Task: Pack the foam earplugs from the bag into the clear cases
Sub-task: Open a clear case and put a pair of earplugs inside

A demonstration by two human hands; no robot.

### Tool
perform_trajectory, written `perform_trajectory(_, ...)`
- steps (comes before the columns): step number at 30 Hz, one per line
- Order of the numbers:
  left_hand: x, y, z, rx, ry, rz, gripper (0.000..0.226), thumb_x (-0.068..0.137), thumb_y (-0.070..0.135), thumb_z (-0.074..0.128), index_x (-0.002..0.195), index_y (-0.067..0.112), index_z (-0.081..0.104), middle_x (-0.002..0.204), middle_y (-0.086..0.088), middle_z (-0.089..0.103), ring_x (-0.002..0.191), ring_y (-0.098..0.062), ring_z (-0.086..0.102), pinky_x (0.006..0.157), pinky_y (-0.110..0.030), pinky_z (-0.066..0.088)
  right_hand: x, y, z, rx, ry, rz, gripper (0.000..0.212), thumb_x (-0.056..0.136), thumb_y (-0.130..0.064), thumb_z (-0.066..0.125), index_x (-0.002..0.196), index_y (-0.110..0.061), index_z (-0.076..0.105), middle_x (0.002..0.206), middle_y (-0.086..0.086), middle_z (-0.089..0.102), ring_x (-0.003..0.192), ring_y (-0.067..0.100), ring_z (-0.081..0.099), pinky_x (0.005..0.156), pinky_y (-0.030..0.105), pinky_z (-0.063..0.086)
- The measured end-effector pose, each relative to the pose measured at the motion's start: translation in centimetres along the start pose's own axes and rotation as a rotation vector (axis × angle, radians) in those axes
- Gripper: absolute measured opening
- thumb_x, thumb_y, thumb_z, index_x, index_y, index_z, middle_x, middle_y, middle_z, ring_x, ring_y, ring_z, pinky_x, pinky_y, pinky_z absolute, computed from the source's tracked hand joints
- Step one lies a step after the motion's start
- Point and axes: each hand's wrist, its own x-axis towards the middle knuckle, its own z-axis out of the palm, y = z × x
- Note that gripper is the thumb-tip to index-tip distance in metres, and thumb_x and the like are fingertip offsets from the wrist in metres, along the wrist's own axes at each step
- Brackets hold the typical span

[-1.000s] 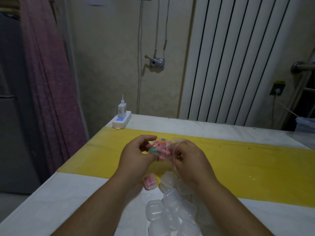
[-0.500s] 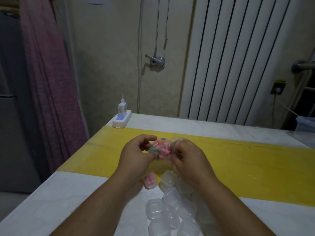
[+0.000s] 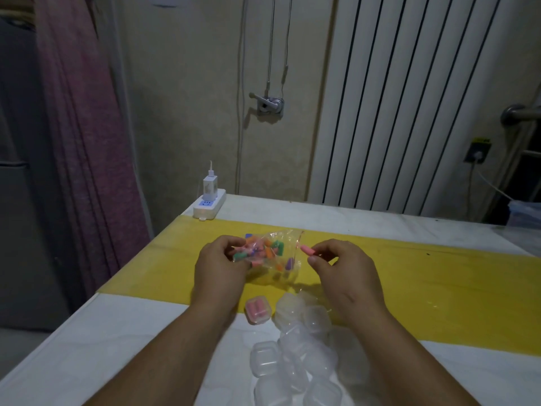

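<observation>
A clear plastic bag (image 3: 273, 256) of mixed-colour foam earplugs is held above the yellow strip of the table. My left hand (image 3: 218, 268) grips the bag's left end. My right hand (image 3: 341, 268) pinches a single pink earplug (image 3: 307, 249) just right of the bag's open mouth. Below the hands, a clear case (image 3: 257, 310) holding pink earplugs lies on the table. Several empty clear cases (image 3: 295, 350) are heaped beside and in front of it.
The white table (image 3: 87, 347) carries a yellow strip (image 3: 424, 276) across its middle. A white power strip (image 3: 209, 205) with a plugged charger sits at the far left corner. A curtain hangs at the left and a white radiator stands behind the table.
My right hand has drawn away to the right from the bag, pinching one pink earplug taken out of it. My left hand keeps its grip on the bag.
</observation>
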Motion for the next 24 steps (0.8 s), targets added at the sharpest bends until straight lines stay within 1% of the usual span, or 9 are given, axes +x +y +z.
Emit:
perform_trajectory(3, 0.3, -0.8, 0.5, 0.139, -0.084, -0.012, 0.026, 0.073, 0.011, 0.080, 0.091, 0.026, 0.069, 0.099, 0.000, 0.062, 0.080, -0.003, 0.056, 0.057, -0.011, 0.038, -0.3, -0.1, -0.5, -0.024, -0.012, 0.042, 0.004, 0.088, -0.031, 0.067, 0.090, -0.031, 0.070, 0.090, -0.010, 0.064, 0.083, 0.013, 0.058, 0.062, 0.029, 0.042)
perform_trajectory(7, -0.2, -0.2, 0.4, 0.435, -0.059, 0.071, 0.028, 0.074, 0.024, 0.078, 0.096, 0.037, 0.067, 0.110, 0.010, 0.047, 0.104, -0.014, 0.049, 0.083, -0.024, 0.040, -0.9, -0.3, -1.1, 0.046, -0.101, 0.033, 0.004, 0.087, -0.028, 0.069, 0.085, -0.031, 0.070, 0.081, -0.011, 0.065, 0.074, 0.010, 0.057, 0.061, 0.027, 0.042)
perform_trajectory(9, -0.9, 0.9, 0.4, 0.278, -0.024, 0.158, 0.028, 0.078, 0.014, 0.070, 0.097, 0.035, 0.068, 0.107, 0.013, 0.047, 0.101, -0.004, 0.049, 0.082, -0.024, 0.047, -1.2, -0.6, -1.2, 0.122, -0.154, 0.010, 0.009, 0.087, -0.023, 0.069, 0.082, -0.030, 0.073, 0.077, -0.011, 0.067, 0.068, 0.004, 0.056, 0.059, 0.023, 0.042)
perform_trajectory(11, -1.9, 2.1, 0.2, -0.027, -0.144, 0.192, 0.033, 0.082, 0.001, 0.065, 0.096, 0.030, 0.071, 0.100, 0.009, 0.059, 0.084, 0.004, 0.056, 0.069, -0.017, 0.052, -1.4, -1.1, -1.4, 0.160, -0.180, -0.022, 0.013, 0.087, -0.021, 0.068, 0.083, -0.032, 0.074, 0.076, -0.011, 0.069, 0.065, -0.002, 0.056, 0.056, 0.014, 0.040)
perform_trajectory(13, -2.5, 2.6, 0.2, -0.185, -0.296, 0.188, 0.031, 0.084, 0.000, 0.068, 0.094, 0.028, 0.074, 0.090, 0.003, 0.070, 0.078, -0.003, 0.064, 0.069, -0.021, 0.054, -1.5, -1.4, -1.4, 0.182, -0.205, -0.049, 0.019, 0.087, -0.020, 0.068, 0.080, -0.037, 0.072, 0.076, -0.011, 0.070, 0.066, -0.007, 0.056, 0.056, 0.010, 0.040)
perform_trajectory(16, -2.7, 2.7, 0.3, -0.171, -0.389, 0.212, 0.017, 0.080, 0.007, 0.076, 0.089, 0.021, 0.077, 0.082, 0.000, 0.075, 0.079, -0.012, 0.069, 0.073, -0.024, 0.055, -1.6, -1.6, -1.3, 0.178, -0.233, -0.040, 0.019, 0.086, -0.020, 0.070, 0.076, -0.037, 0.070, 0.077, -0.010, 0.070, 0.066, -0.007, 0.058, 0.057, 0.008, 0.041)
perform_trajectory(18, -2.6, 2.6, 0.5, -0.137, -0.397, 0.220, 0.013, 0.079, 0.005, 0.076, 0.080, 0.018, 0.076, 0.074, 0.002, 0.073, 0.071, -0.008, 0.067, 0.069, -0.022, 0.054, -1.7, -1.6, -1.2, 0.210, -0.228, -0.003, 0.018, 0.084, -0.019, 0.072, 0.075, -0.034, 0.072, 0.073, -0.009, 0.070, 0.064, -0.003, 0.061, 0.063, 0.016, 0.049)
perform_trajectory(21, -2.5, 2.4, 0.6, -0.172, -0.354, 0.168, 0.006, 0.079, 0.006, 0.076, 0.078, 0.011, 0.072, 0.070, -0.002, 0.071, 0.066, -0.011, 0.064, 0.065, -0.028, 0.055, -1.8, -1.8, -1.2, 0.344, -0.190, 0.079, 0.012, 0.084, -0.010, 0.071, 0.076, -0.020, 0.070, 0.070, -0.004, 0.068, 0.063, 0.013, 0.069, 0.071, 0.037, 0.060)
perform_trajectory(24, -2.3, 2.5, 0.5, -0.305, -0.334, 0.061, 0.010, 0.077, 0.007, 0.078, 0.083, 0.005, 0.071, 0.077, -0.013, 0.072, 0.068, -0.019, 0.068, 0.066, -0.029, 0.057, -1.8, -1.9, -1.3, 0.396, -0.145, 0.100, 0.011, 0.082, -0.005, 0.071, 0.075, -0.014, 0.068, 0.071, -0.001, 0.069, 0.067, 0.015, 0.070, 0.071, 0.038, 0.060)
